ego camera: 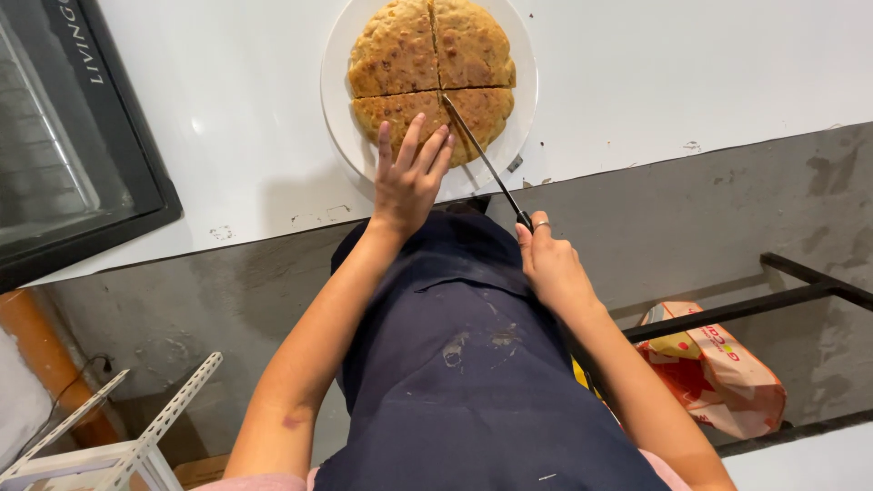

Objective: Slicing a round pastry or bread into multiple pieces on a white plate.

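Flatbread (431, 68), round and browned, sits on a white plate (338, 118) at 12 o'clock on the white counter (227, 109), near its front edge. Two cuts already cross it, so four quarters show.

Step in hand, as I judge it: another cut, running through the near-right quarter from the centre toward 5 o'clock. Knife (482, 156) lies blade-down along that line, tip at the middle of the loaf, handle off the plate's rim.

Right hand (550, 268) is closed around the knife handle, fingers wrapped tight, a ring on one (thumb side hidden, so the exact grip cannot be told). Left hand (411, 177) lies flat on the near-left quarter, fingers straight and slightly spread, steadying the bread just beside the blade.

Next move would call for a firm downward press with some sawing, and for the left fingertips to stay clear of the edge; the gap there looks small.

Around: a dark-framed glass appliance (82, 155) at 9 to 10 o'clock on the counter, well apart from the plate. Dark apron (464, 364) fills 6 o'clock. Below the counter, a red-and-cream bag (718, 373) at 4 o'clock under a black metal bar (773, 300), and white slotted angle brackets (136, 436) at 7 o'clock. Nothing stands in the knife's path except the person's own left hand.
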